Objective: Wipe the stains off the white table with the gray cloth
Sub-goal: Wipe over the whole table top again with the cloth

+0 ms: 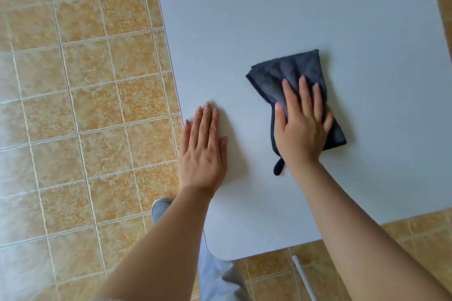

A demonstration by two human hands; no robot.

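Orange-tan floor tiles [85, 105] with pale grout lay left of my table [293, 7], washed by soft light. Under the table's near edge ran a white metal bar [304, 278].

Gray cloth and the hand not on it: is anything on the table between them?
Nothing. In the head view, only bare white table lies between the left hand and the gray cloth.

Dark gray cloth [293, 73] on pale gray-white table [269, 19]; orange-tan mottled floor tiles [85, 105], pale grout.
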